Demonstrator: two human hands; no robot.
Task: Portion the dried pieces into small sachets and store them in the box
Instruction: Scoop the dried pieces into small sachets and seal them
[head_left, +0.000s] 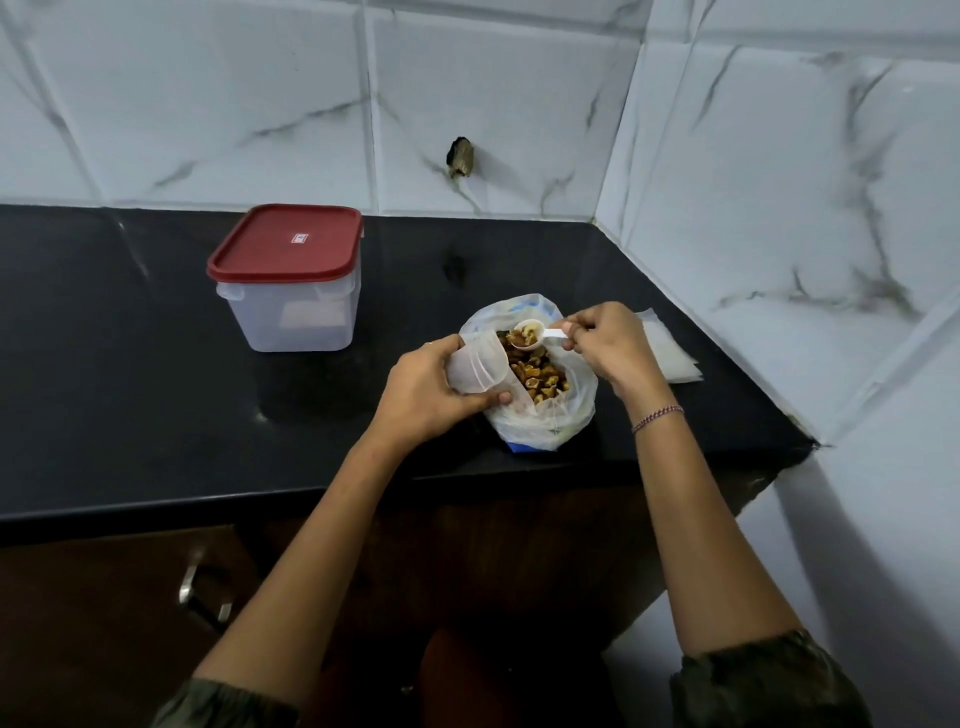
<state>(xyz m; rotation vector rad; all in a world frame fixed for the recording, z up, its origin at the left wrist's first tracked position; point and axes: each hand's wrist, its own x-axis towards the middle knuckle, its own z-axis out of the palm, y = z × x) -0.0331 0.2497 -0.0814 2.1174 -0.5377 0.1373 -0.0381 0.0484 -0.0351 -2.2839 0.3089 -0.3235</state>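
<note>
The right hand (608, 345) pinches the handle of a small white scoop (530, 332) loaded with dried pieces (535, 371), its bowl pointing left, the handle running roughly left–right. The left hand (431, 387) grips a small sachet (475, 364), its mouth facing right, just beside and below the bowl, over the plastic bag (540, 415) of pieces. The likely tip is a short leftward carry. Spare sachets (670, 353) lie to the right; the red-lidded storage box (291, 280) stands closed, well apart on the left — the left hand is nearer.
</note>
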